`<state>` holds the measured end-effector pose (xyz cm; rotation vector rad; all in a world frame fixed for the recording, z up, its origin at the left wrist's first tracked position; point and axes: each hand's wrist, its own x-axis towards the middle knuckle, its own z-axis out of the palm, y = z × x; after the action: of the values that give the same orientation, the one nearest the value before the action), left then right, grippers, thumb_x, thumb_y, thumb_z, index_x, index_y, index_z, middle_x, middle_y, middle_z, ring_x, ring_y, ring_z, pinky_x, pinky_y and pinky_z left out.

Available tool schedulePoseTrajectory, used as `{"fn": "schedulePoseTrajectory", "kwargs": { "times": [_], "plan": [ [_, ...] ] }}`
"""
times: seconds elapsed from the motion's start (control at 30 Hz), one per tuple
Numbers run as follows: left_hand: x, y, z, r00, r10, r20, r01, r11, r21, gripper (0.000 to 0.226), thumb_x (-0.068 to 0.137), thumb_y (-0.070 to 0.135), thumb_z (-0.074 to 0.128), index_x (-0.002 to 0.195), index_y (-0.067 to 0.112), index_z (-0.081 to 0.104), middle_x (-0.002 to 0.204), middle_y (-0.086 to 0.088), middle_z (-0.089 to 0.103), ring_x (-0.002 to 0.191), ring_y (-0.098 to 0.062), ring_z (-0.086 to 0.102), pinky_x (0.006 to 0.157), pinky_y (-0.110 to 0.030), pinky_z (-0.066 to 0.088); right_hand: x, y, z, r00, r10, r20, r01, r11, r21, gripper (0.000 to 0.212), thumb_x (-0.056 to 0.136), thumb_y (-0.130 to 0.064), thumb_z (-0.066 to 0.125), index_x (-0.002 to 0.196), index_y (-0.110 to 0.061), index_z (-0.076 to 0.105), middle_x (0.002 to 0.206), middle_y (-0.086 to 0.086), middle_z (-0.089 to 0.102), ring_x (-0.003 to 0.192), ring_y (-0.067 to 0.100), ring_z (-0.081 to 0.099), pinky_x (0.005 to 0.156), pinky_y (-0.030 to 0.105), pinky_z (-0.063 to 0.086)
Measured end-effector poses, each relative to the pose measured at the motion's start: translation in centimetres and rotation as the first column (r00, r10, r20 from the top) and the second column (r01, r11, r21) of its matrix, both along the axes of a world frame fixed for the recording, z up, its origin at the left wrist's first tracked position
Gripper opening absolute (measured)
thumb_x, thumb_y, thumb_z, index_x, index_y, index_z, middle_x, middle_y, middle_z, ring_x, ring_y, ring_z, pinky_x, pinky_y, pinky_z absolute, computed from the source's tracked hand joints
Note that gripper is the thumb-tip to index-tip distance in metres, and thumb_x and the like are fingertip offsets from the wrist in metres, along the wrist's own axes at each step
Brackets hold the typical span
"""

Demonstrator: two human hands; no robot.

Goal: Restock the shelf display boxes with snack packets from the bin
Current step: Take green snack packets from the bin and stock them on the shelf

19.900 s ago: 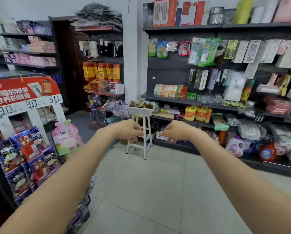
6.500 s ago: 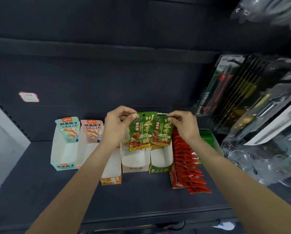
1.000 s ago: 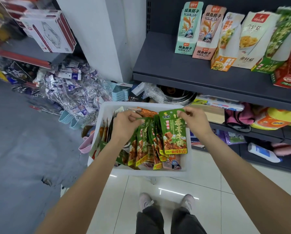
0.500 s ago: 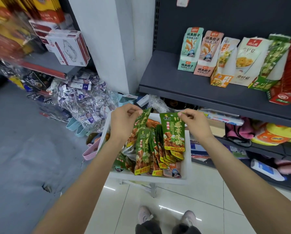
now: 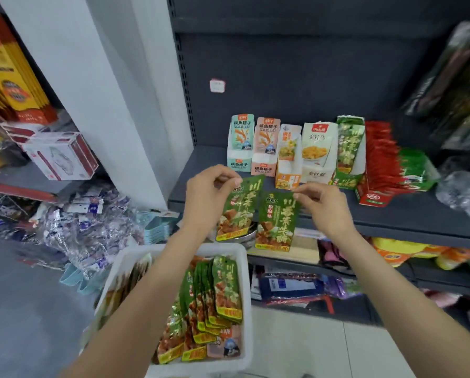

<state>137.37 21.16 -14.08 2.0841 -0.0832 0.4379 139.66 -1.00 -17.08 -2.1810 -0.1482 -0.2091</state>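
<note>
A green snack packet (image 5: 236, 208) is pinched by the left hand (image 5: 206, 195), another packet (image 5: 276, 219) by the right hand (image 5: 324, 208); held only by top corners, either could be dropped into the bin (image 5: 244, 268) below.

Two green snack packets (image 5: 257, 214) held hanging above white bin (image 5: 243, 271) of packets; display boxes (image 5: 291, 156) upright on far shelf.

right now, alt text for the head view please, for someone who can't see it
Each hand, left hand and right hand, pinches a green snack packet by its top above a white bin of packets, before a dark shelf with display boxes.
</note>
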Motion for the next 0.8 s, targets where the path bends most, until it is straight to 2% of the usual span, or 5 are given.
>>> {"fn": "schedulePoseTrajectory", "kwargs": {
  "times": [0.13, 0.37, 0.53, 0.7, 0.8],
  "plan": [
    [3.2, -6.7, 1.1, 0.999, -0.039, 0.026, 0.039, 0.999, 0.027, 0.004, 0.085, 0.013, 0.067, 0.082, 0.014, 0.068, 0.079, 0.007, 0.066, 0.076, -0.001, 0.057, 0.068, -0.003, 0.039, 3.4, -7.0, 1.4, 1.000, -0.004, 0.026, 0.003, 1.000, 0.018, 0.014, 0.090, -0.012, 0.062, 0.085, -0.024, 0.067, 0.077, -0.005, 0.065, 0.073, 0.021, 0.063, 0.073, 0.048, 0.055],
    [9.1, -15.9, 3.0, 0.997, -0.003, 0.075, 0.005, 0.999, -0.035, 0.008, 0.085, 0.013, 0.066, 0.080, 0.018, 0.066, 0.076, 0.016, 0.062, 0.073, 0.004, 0.055, 0.068, -0.006, 0.042, 9.9, -17.2, 3.4, 0.988, -0.127, 0.086, 0.114, 0.983, 0.142, 0.016, 0.089, -0.010, 0.063, 0.084, -0.025, 0.068, 0.081, -0.010, 0.065, 0.081, 0.016, 0.065, 0.070, 0.045, 0.059],
    [13.5, -19.6, 3.7, 0.994, -0.070, 0.080, 0.077, 0.994, -0.084, 0.011, 0.085, 0.013, 0.066, 0.079, 0.022, 0.064, 0.078, 0.017, 0.063, 0.073, 0.006, 0.055, 0.070, -0.008, 0.042, 14.1, -20.4, 4.2, 0.972, -0.207, 0.111, 0.181, 0.962, 0.205, 0.013, 0.089, -0.008, 0.062, 0.086, -0.018, 0.069, 0.084, 0.003, 0.068, 0.080, 0.018, 0.066, 0.071, 0.042, 0.059],
    [18.5, -21.2, 4.1, 0.989, -0.124, 0.081, 0.129, 0.990, -0.063, 0.019, 0.085, 0.017, 0.067, 0.074, 0.032, 0.061, 0.073, 0.016, 0.065, 0.072, 0.001, 0.060, 0.071, -0.034, 0.055, 19.3, -21.5, 4.9, 0.961, -0.256, 0.106, 0.233, 0.954, 0.191, 0.011, 0.090, -0.010, 0.062, 0.088, -0.017, 0.071, 0.085, 0.005, 0.069, 0.082, 0.022, 0.067, 0.072, 0.035, 0.059],
    [22.0, -21.6, 3.9, 0.984, -0.154, 0.085, 0.160, 0.984, -0.081, 0.018, 0.084, 0.017, 0.068, 0.074, 0.031, 0.062, 0.073, 0.016, 0.066, 0.074, -0.001, 0.062, 0.074, -0.038, 0.056, 22.2, -21.6, 5.0, 0.960, -0.238, 0.146, 0.222, 0.968, 0.114, 0.011, 0.090, -0.011, 0.062, 0.090, -0.013, 0.072, 0.084, 0.003, 0.069, 0.079, 0.018, 0.066, 0.070, 0.031, 0.059]
  ]
}}
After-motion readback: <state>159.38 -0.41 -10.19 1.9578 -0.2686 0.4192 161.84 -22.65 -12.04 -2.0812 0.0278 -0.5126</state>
